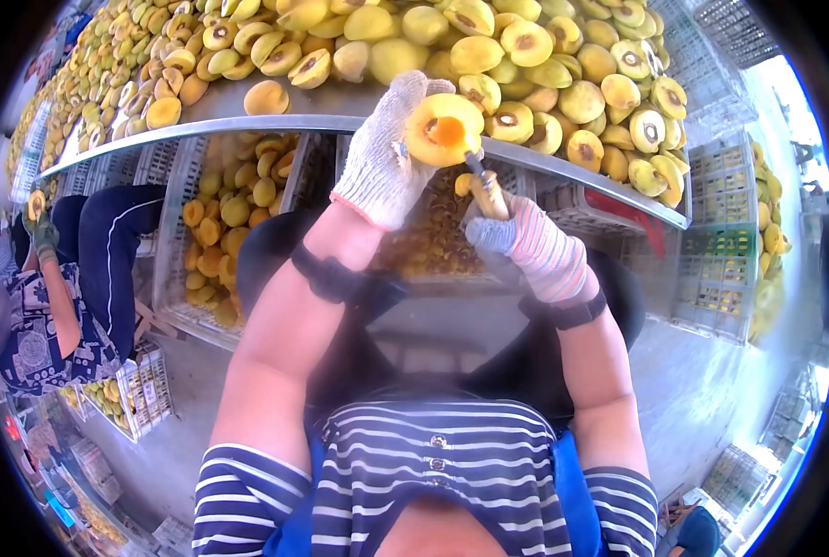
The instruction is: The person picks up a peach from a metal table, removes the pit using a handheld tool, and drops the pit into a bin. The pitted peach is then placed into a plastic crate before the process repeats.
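"Where's the halved fruit [442, 130]?"

"In my left hand [382, 158], cut face towards my camera. That glove's fingers are curled round it from nine o'clock; I can't see the ones behind."

"And the right?"

"My right hand [533, 243] is closed round the wooden-handled tool [491, 195]. From those fingers the fruit lies at eleven o'clock, and the tool's long axis points that way, metal end at the fruit's five o'clock edge. I can't tell whether it's in the flesh. The fruit looks nearly round, so I get no clear long axis there."

"Further out?"

"Metal-edged table [294, 123] just beyond, bearing a fruit heap [373, 23] towards twelve. A crate of fruit [238, 200] at eight, stacked crates [712, 251] at four, a co-worker's sleeve [57, 320] at nine."

"Any labels?"

"No brand or writing I can read."
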A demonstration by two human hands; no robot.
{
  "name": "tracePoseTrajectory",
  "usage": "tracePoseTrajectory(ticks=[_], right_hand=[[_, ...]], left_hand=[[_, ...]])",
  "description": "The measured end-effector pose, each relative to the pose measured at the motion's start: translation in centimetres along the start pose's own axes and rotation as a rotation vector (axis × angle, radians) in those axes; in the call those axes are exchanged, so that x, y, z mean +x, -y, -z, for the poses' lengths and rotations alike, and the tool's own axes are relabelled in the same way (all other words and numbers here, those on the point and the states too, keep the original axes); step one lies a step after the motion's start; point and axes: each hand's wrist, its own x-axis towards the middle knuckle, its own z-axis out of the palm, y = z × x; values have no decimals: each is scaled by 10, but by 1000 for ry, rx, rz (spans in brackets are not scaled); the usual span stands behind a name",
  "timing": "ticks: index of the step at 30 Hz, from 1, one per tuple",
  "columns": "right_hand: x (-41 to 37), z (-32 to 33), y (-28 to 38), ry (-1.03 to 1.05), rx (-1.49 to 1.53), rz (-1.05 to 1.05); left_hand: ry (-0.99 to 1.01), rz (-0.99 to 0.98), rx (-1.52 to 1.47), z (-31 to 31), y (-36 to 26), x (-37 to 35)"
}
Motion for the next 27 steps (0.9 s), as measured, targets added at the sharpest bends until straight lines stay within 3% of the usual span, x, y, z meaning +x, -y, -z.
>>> tracePoseTrajectory(ticks=[2, 7, 10, 12, 13, 15, 19, 21, 22, 24, 25, 27], right_hand=[[-2, -4, 1, -34, 199, -20], [11, -16, -4, 21, 380, -5], [19, -18, -5, 17, 378, -54], [17, -16, 1, 74, 335, -85], [18, -15, -4, 75, 339, -86], [23, -11, -18, 58, -453, 656], [31, -7, -36, 79, -385, 752], [24, -1, -31, 72, -730, 839], [19, -2, -20, 71, -729, 837], [6, -5, 4, 221, -15, -76], [4, -3, 7, 218, -15, -80], [0, 4, 10, 157, -468, -25]], left_hand=[[-29, -130, 291, 4, 8, -1], [-36, 22, 236, -6, 12, -3], [-110, -20, 442, -5, 13, -2], [-88, -341, 772, 3, 19, 1], [-88, -337, 775, 2, 18, 0], [-80, -194, 717, -6, 13, -3], [-39, -97, 636, 1, 13, -3], [39, -18, 575, 9, 12, -1], [40, -15, 575, 5, 8, -3], [-11, 310, 48, -6, -2, -7], [-10, 313, 44, -7, -1, -7], [20, 331, 52, -5, -1, -7]])
